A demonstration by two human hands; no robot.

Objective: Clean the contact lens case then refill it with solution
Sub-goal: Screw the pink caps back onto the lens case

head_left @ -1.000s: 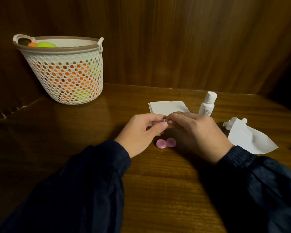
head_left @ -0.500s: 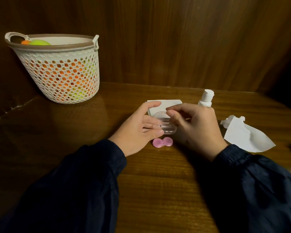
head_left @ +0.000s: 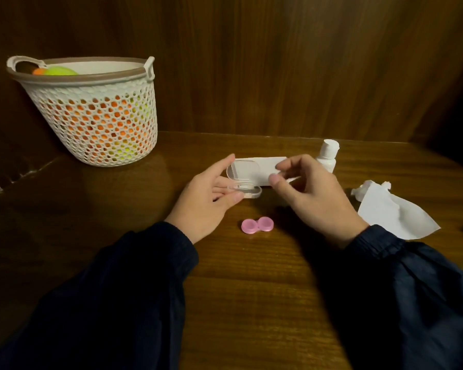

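Note:
A pink contact lens case (head_left: 257, 225) lies shut on the wooden table, between my two hands and a little nearer to me. My left hand (head_left: 206, 198) holds a small clear plastic box (head_left: 245, 173) just above the table, its lid hinged up. My right hand (head_left: 313, 198) hovers right of the box, thumb and forefinger pinched on a thin clear piece that is hard to make out. The white solution bottle (head_left: 328, 153) stands capped behind my right hand, partly hidden by the fingers.
A folded white tissue (head_left: 270, 166) lies behind the clear box. A crumpled white tissue (head_left: 390, 212) lies at the right. A white mesh basket (head_left: 99, 124) with orange and green balls stands at the back left. Dark wooden walls close off the back.
The clear box was shut between both hands; its lid now stands up. My right hand has drawn away to the right with a thin clear piece pinched in it. The pink case has not moved.

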